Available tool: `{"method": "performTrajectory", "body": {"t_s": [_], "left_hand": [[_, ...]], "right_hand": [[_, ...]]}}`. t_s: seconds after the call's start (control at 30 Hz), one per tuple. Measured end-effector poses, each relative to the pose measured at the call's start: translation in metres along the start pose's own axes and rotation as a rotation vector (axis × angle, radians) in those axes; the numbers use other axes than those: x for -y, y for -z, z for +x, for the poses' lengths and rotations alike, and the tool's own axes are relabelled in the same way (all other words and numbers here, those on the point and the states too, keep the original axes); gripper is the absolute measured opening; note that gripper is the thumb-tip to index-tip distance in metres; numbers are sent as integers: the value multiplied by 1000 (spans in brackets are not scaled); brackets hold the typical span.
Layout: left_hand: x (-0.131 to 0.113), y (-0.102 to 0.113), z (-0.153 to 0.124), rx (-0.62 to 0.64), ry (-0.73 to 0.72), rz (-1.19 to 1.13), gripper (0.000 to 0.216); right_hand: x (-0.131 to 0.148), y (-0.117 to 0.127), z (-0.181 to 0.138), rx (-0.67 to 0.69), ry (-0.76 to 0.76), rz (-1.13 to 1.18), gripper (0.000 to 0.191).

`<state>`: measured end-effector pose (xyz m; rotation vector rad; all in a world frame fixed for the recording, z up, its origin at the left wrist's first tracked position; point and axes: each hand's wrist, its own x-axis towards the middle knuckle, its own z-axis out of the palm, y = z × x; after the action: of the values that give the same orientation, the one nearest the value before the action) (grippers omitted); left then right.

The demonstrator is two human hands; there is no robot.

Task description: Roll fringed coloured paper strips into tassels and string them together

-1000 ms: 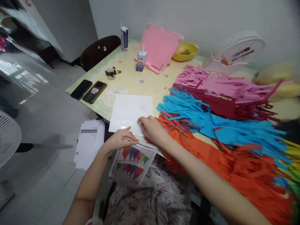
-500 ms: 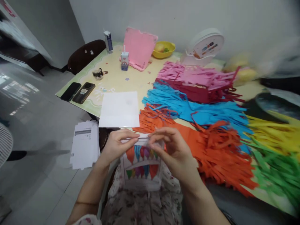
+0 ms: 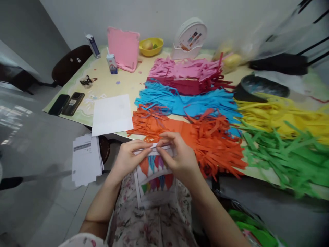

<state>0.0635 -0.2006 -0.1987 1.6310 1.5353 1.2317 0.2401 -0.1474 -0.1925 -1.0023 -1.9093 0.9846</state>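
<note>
Both my hands hold a flat clear packet point(image 3: 155, 180) printed with coloured pennant flags, upright over my lap. My left hand point(image 3: 128, 157) pinches its top left edge with thumb and fingers. My right hand point(image 3: 177, 156) pinches the top edge just right of centre, fingers curled over it. The packet sits just in front of the table's near edge, below a pile of orange fringed paper point(image 3: 195, 135). A blank white sheet point(image 3: 111, 114) lies on the table to the left of the orange pile.
Piles of fringed paper cover the table: blue point(image 3: 190, 103), pink point(image 3: 182, 68), dark red, yellow point(image 3: 282, 116), green point(image 3: 282, 154). Two phones point(image 3: 66, 103) lie at the left edge. A pink stand point(image 3: 123, 44), small cartons, a yellow bowl point(image 3: 150, 46) stand behind. Papers point(image 3: 86, 159) lie on the floor; a chair point(image 3: 69, 63) is left.
My hands lifted the packet from the table edge to above my lap and now pinch its top edge closer together. My view swung right, showing the yellow and green piles.
</note>
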Motion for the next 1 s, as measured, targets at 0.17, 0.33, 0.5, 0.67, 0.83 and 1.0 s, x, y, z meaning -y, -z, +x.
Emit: {"method": "performTrajectory", "body": {"t_s": [0.17,0.33,0.5,0.67,0.83,1.0], "left_hand": [[-7,-6,4,69,40,-26,17],[-14,-14,10,119,-11,-84,23],[-16,-19,12,148,-162,-114,13],[-17,-14,8,110,-142,-120,24],[-26,-33,16,190,-145,-132,41],[-55,-117,26,648,-143,-306,26]], "right_hand": [[-3,9,-10,-89,114,-154,26],[-10,31,-18,-81,261,-326,11],[-16,48,-19,64,309,-303,16],[-6,57,-12,98,396,-297,16],[13,104,-30,61,449,-547,24],[34,168,-107,117,212,-878,30]]}}
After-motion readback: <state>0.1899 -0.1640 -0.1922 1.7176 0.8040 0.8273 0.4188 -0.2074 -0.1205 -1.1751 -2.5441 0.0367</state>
